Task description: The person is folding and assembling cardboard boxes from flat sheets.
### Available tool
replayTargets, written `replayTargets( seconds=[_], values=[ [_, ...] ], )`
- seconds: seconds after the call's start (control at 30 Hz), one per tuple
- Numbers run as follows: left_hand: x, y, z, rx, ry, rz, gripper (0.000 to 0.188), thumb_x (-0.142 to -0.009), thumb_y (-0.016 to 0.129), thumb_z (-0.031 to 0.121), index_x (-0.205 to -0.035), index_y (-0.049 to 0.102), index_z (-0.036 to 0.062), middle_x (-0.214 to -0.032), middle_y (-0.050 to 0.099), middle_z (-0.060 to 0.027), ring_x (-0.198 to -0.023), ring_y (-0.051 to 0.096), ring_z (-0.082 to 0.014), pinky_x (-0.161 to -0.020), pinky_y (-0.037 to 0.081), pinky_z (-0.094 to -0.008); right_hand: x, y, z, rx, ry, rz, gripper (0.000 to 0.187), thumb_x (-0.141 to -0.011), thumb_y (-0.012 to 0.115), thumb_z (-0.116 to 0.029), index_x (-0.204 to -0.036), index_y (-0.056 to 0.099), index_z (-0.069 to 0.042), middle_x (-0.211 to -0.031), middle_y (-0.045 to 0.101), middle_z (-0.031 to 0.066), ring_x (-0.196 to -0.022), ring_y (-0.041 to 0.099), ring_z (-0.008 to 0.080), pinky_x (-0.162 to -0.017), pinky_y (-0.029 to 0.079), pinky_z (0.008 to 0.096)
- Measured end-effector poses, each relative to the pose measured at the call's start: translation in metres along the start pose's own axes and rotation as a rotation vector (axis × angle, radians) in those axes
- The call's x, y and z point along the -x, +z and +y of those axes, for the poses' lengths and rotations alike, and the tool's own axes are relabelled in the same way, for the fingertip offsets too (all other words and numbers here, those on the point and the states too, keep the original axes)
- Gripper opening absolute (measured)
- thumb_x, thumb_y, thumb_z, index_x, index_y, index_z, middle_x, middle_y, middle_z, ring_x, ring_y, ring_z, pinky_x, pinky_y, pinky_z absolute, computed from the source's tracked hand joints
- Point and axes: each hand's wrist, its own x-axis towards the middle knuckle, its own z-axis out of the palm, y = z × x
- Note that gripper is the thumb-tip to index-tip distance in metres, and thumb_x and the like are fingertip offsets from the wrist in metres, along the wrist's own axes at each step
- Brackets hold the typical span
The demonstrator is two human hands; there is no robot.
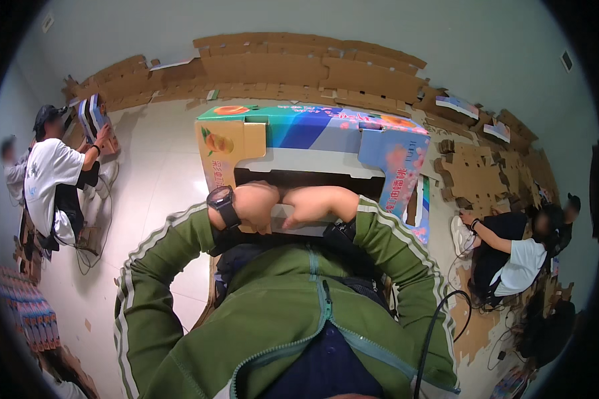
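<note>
In front of me stands a colourful cardboard fruit box [306, 130], printed with peaches and pink blossoms in yellow, green and blue. Its near side shows a dark opening below a pale inner flap. Both my hands meet at the near edge of the box, close to my waist. My left hand [251, 203], with a black watch on the wrist, curls over a greyish cardboard panel there. Beside it, my right hand [309, 203] grips the same panel, thumb pointing down. Fingers on the far side of the panel are partly hidden.
Flattened brown cardboard [259, 73] leans along the far wall, with more sheets [472, 169] at right. A person in white [56, 173] handles a box at left; another person [519, 256] sits at right. Printed boxes [30, 309] are stacked at lower left. A black cable [439, 306] hangs by my right arm.
</note>
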Motion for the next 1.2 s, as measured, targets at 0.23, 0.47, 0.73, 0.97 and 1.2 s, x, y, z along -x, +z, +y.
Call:
replayTargets(
  seconds=[0.23, 0.47, 0.73, 0.97, 1.2],
  values=[
    [-0.004, -0.007, 0.004, 0.021, -0.066, -0.055, 0.041, -0.052, 0.088, 0.026, -0.074, 0.071, -0.0040, -0.071, 0.068, -0.0186, -0.069, 0.069, -0.0311, -0.064, 0.055, -0.0392, -0.001, 0.005, 0.001, -0.073, 0.014, 0.087, 0.059, -0.076, 0.072, -0.046, -0.107, 0.066, 0.003, -0.100, 0.068, 0.0223, -0.091, 0.065, 0.0327, -0.081, 0.051, 0.0402],
    [-0.020, -0.011, -0.015, 0.044, 0.065, -0.046, 0.041, -0.047, 0.090, 0.024, -0.077, 0.073, 0.0022, -0.076, 0.069, -0.0136, -0.074, 0.067, -0.0284, -0.070, 0.053, -0.0365, 0.036, -0.001, -0.043, 0.329, 0.130, 0.574, 0.042, -0.076, 0.071, -0.039, -0.095, 0.069, -0.001, -0.099, 0.069, 0.0169, -0.098, 0.063, 0.0357, -0.084, 0.050, 0.0404],
    [-0.020, -0.016, 0.020, -0.088, -0.054, -0.315, 0.041, -0.056, 0.087, 0.022, -0.092, 0.074, 0.0080, -0.089, 0.070, -0.0102, -0.090, 0.066, -0.0230, -0.080, 0.052, -0.0349, 0.044, -0.023, -0.060, 0.780, -0.060, 1.276, 0.099, -0.057, 0.086, -0.030, -0.141, 0.041, -0.005, -0.132, 0.049, 0.0198, -0.120, 0.048, 0.0355, -0.103, 0.037, 0.0496],
    [-0.004, -0.011, 0.025, -0.146, 0.029, -0.148, 0.047, -0.054, 0.088, 0.022, -0.094, 0.073, 0.0025, -0.090, 0.071, -0.0146, -0.091, 0.067, -0.0277, -0.078, 0.053, -0.0377, 0.023, -0.022, -0.051, 0.865, -0.052, 1.283, 0.102, -0.051, 0.087, -0.036, -0.135, 0.045, 0.006, -0.127, 0.053, 0.0215, -0.114, 0.051, 0.0348, -0.100, 0.040, 0.0453],
    [-0.012, -0.011, 0.021, -0.120, -0.004, -0.151, 0.048, -0.048, 0.088, 0.024, -0.086, 0.073, -0.0009, -0.083, 0.071, -0.0167, -0.084, 0.068, -0.0312, -0.075, 0.053, -0.0376, 0.023, -0.039, -0.038, 0.880, 0.035, 1.077, 0.109, -0.046, 0.086, -0.043, -0.131, 0.046, 0.011, -0.119, 0.056, 0.0185, -0.109, 0.055, 0.0304, -0.099, 0.041, 0.0396]
  ],
)
